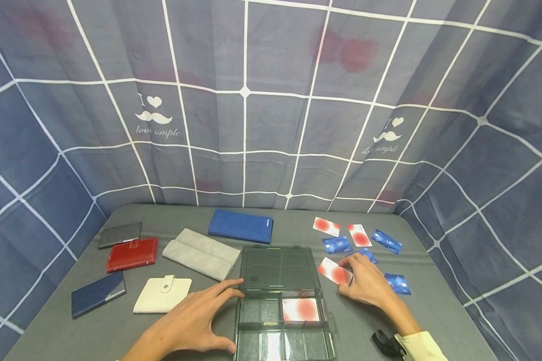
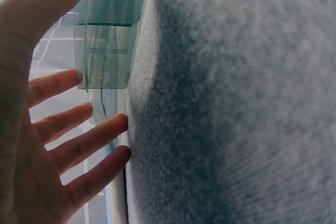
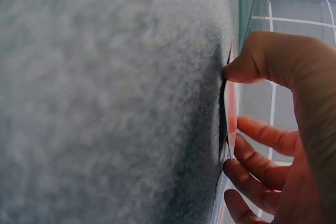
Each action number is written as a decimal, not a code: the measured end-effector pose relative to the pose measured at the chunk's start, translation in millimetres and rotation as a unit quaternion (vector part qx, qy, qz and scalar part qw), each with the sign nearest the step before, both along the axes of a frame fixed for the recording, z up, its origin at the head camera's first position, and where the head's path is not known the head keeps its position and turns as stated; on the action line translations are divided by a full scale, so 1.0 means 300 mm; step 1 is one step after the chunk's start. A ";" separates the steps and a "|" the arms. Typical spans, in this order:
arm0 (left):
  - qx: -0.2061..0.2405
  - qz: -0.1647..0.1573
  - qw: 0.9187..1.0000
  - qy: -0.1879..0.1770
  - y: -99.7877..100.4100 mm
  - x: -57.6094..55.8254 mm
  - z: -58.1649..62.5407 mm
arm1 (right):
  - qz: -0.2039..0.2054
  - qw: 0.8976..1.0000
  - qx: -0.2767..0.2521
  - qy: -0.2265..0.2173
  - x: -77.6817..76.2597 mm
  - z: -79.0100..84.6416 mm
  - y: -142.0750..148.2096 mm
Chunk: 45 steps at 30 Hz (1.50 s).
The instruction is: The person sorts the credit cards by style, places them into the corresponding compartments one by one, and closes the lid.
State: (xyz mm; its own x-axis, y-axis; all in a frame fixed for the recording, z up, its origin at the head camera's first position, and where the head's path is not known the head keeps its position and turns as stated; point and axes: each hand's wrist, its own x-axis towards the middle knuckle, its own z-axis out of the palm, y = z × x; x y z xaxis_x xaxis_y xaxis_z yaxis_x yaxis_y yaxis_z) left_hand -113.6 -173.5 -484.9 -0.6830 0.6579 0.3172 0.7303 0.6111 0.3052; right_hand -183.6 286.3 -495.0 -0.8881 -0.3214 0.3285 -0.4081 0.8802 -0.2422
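In the head view my right hand [image 1: 366, 281] pinches a red-and-white card [image 1: 336, 273] by its edges. The right wrist view has the thumb at one edge of that card [image 3: 231, 108] and the fingers at the other, with a dark gap under it. My left hand [image 1: 194, 318] is spread at the left side of a clear, dark-tinted divided box [image 1: 240, 321], fingertips right at its edge. The box's lid [image 1: 277, 268] lies folded back. Inside, an upper right compartment holds another red-and-white card [image 1: 300, 310].
Near my right hand lie several loose cards, among them a red-and-white card [image 1: 326, 226] and a blue VIP card [image 1: 336, 244]. To the left are wallets: blue [image 1: 240, 225], grey [image 1: 201, 253], red [image 1: 132, 254], cream [image 1: 162, 296], navy [image 1: 98, 294]. A patterned curtain [image 1: 271, 120] surrounds the table.
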 end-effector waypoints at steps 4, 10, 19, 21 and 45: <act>-0.001 0.001 1.000 0.001 -0.001 0.002 -0.002 | 0.009 1.000 0.011 0.009 0.002 -0.002 0.001; 0.001 0.001 1.000 0.003 -0.002 0.002 -0.005 | 0.011 0.999 0.035 0.026 0.008 -0.009 0.005; 0.011 -0.004 1.000 0.013 -0.001 0.001 -0.006 | 0.029 0.997 0.039 0.066 0.032 0.019 -0.014; 0.010 -0.004 1.000 0.008 0.000 -0.001 -0.006 | 0.029 0.996 0.039 0.072 0.041 0.030 -0.017; -0.002 0.006 1.000 -0.011 0.001 -0.003 0.000 | 0.123 0.987 0.011 0.107 0.197 0.138 -0.091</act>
State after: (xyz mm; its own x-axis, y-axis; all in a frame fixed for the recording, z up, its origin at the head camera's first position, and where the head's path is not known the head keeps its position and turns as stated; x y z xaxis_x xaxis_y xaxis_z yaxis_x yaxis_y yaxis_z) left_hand -114.7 -173.3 -485.0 -0.6978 0.6502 0.3005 0.7160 0.6211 0.3186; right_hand -124.4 259.0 -453.8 -0.6936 -0.5278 0.4903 -0.6494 0.7526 -0.1085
